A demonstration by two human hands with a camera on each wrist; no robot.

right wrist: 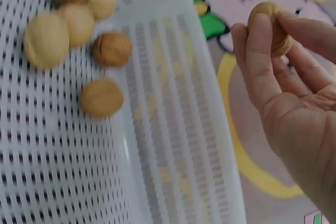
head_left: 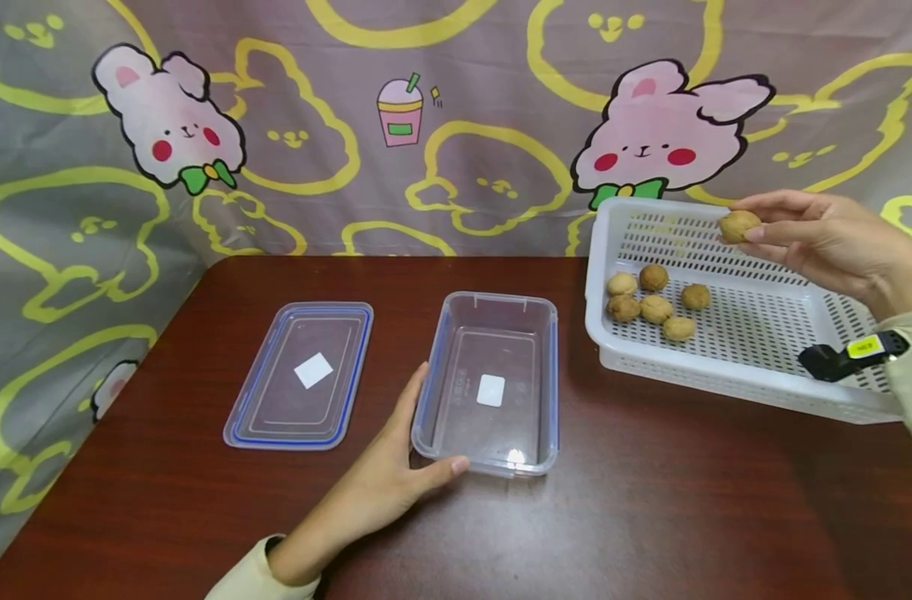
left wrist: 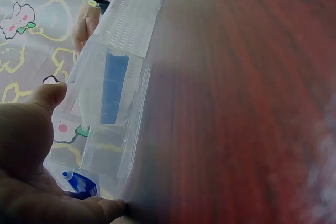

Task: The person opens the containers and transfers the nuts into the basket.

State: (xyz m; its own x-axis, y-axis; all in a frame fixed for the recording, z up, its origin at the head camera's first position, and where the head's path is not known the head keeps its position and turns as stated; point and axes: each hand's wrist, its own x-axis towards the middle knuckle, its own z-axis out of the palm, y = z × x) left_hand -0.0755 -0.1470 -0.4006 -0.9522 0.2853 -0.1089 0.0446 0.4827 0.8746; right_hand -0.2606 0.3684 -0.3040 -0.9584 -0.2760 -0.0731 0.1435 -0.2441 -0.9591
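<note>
In the head view my right hand (head_left: 846, 242) pinches a walnut (head_left: 739, 226) between thumb and fingers, above the back of a white perforated basket (head_left: 734, 373). The right wrist view shows this same walnut (right wrist: 270, 27) at the fingertips. Several walnuts (head_left: 656, 308) lie together in the basket's left part. My left hand (head_left: 381, 475) rests against the near left corner of a clear plastic container (head_left: 493, 342), fingers straight along its left side and thumb along its front. The container is uncovered, with a white square on its bottom.
Left of the container a clear lid (head_left: 298, 375) with a blue seal and a white label lies flat on the dark red table (head_left: 576, 517). A patterned cloth (head_left: 493, 100) hangs behind the table. A black strap (head_left: 854, 354) is on the right wrist, over the basket.
</note>
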